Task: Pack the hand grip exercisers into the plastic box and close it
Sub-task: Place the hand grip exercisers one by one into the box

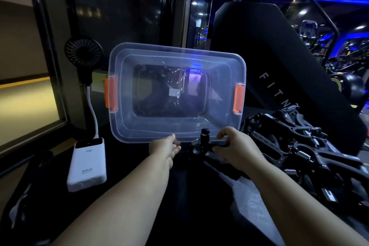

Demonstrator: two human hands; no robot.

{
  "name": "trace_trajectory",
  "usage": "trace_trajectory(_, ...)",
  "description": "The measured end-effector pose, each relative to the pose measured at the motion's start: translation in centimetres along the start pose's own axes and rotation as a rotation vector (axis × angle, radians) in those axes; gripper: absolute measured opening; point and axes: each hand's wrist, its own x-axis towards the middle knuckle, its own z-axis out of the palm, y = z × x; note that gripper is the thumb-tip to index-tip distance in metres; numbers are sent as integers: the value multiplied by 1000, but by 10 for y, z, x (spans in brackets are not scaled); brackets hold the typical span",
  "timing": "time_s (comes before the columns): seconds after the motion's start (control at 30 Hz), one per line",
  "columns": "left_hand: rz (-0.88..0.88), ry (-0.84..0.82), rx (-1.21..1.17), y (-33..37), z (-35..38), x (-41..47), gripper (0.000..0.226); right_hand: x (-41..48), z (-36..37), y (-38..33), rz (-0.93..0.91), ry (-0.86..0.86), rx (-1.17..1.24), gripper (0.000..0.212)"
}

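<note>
Two bare forearms are seen reaching up from the bottom of the frame over the dark worktop (123, 146). One hand grip exerciser (202, 142) is gripped by the right hand (238, 147), fingers curled round its handle, just short of the near rim of the plastic box (177, 126) at centre frame. The left hand (165, 147) is held with fingers loosely apart at that rim; contact cannot be told. Loading is judged to be starting: the box looks bare inside and no lid is made out. Next, the exerciser must be lifted over the rim and laid flat. A tangled pile of exercisers (303, 146) waits at right. A white power bank (86, 164), its cable (93, 110) and a small fan (83, 52) lie at left, clear of the path; the orange latches (111, 94) are to be kept free
</note>
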Motion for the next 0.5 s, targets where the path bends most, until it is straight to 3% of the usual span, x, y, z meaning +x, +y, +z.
trace_trajectory(0.1, -4, -4, -6, 0, 0, 1, 9, 3, -7, -13, -24, -79, -209, 32)
trace_trajectory(0.23, -8, -11, -18, -1, -1, 4, 8, 5, -5, -28, -92, -227, -402, 29)
trace_trajectory(0.37, -8, -27, -26, -2, -3, 9, 10, 12, 2, -30, -97, -292, -388, 21)
trace_trajectory(0.5, -9, -28, -31, -4, -3, 12, 9, 21, 1, -24, -80, -339, -252, 30)
